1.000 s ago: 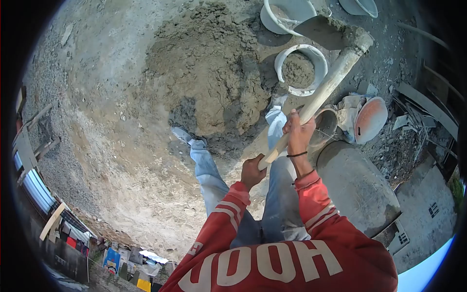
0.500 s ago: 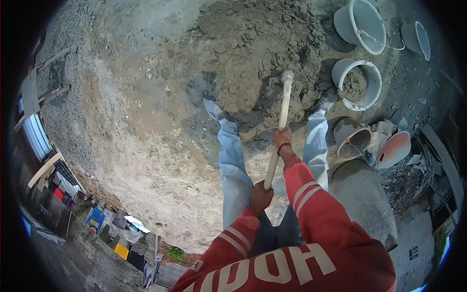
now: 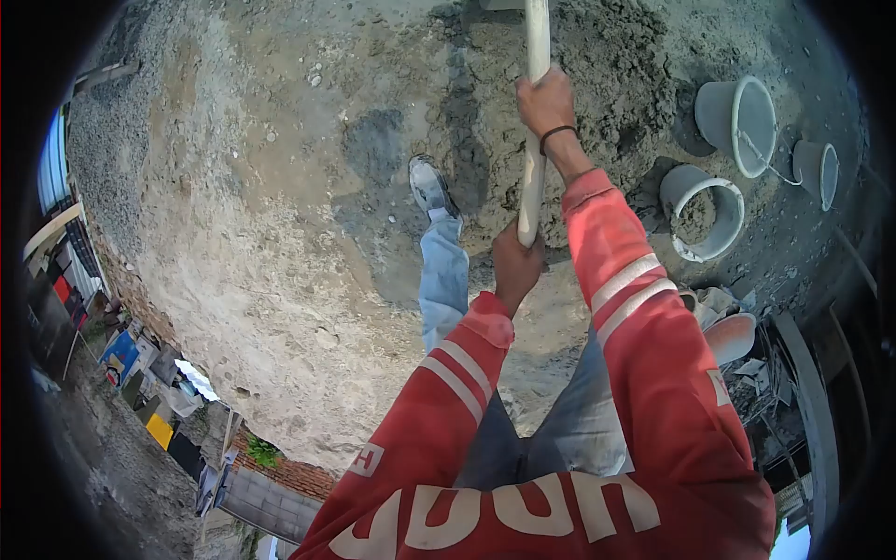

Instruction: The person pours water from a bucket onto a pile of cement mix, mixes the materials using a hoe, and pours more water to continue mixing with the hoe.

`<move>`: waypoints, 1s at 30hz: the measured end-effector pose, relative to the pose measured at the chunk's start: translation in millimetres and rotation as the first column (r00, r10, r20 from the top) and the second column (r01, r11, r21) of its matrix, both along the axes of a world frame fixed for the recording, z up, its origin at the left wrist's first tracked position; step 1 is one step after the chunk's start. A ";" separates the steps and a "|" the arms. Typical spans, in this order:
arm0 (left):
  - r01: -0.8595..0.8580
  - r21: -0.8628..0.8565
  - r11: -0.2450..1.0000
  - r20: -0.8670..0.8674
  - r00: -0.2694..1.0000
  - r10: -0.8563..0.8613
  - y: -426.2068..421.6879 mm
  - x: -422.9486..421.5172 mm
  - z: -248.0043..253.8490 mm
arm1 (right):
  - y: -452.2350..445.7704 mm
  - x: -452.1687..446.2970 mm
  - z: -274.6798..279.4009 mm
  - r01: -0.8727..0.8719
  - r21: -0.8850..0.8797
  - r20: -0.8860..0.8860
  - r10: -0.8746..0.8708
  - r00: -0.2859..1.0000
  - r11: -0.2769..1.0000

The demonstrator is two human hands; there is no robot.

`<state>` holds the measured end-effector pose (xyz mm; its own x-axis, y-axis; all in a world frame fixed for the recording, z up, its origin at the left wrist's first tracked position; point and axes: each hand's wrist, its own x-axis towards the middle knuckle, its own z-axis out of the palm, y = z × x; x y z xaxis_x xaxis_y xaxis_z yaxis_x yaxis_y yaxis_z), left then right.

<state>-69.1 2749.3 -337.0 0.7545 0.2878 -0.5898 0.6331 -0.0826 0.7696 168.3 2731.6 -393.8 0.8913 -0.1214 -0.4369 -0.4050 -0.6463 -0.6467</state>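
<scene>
My right hand [image 3: 548,101] is wrapped round the upper part of a hoe's pale wooden handle [image 3: 532,191]. Lower down, my left hand [image 3: 518,266] grips the same shaft close to its end. The shaft points away from me, and only a sliver of the grey blade [image 3: 502,4] shows at the top edge of the head view. Wet grey mortar [image 3: 616,65] lies spread on the ground around and right of the handle. My shoe [image 3: 431,187] stands left of it; the other foot is hidden behind my right arm.
A bucket [image 3: 702,213] with mortar inside stands to the right. Beyond it are a larger bucket [image 3: 737,126] and a smaller bucket [image 3: 816,175]. An orange-rimmed container [image 3: 730,338] lies among rubble, beside a long curved plank [image 3: 808,411]. Assorted clutter [image 3: 154,373] lines the lower left.
Both hands have moved up and away from me with the hoe. Its head, earlier down in the mortar between my feet, is now at the top edge of view.
</scene>
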 end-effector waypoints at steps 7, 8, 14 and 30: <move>-0.366 -0.259 0.894 -0.370 0.893 0.258 -69.4 -98.8 64.6 | -14.3 -176.6 -52.3 -0.379 -0.183 -0.528 0.234 0.817 0.907; -0.537 -0.346 0.770 -0.451 0.815 0.365 -85.4 -124.2 76.3 | -23.5 -199.2 -32.6 -0.348 -0.175 -0.564 0.196 0.802 0.921; -0.442 -0.165 0.882 -0.426 0.838 0.341 -114.6 -157.5 129.3 | -57.0 -223.2 30.9 -0.419 -0.163 -0.388 0.332 0.860 0.893; -0.469 -0.083 0.880 -0.225 0.869 0.441 40.6 24.5 20.9 | 152.5 -15.5 -60.7 -0.520 0.113 -0.642 0.461 0.612 0.847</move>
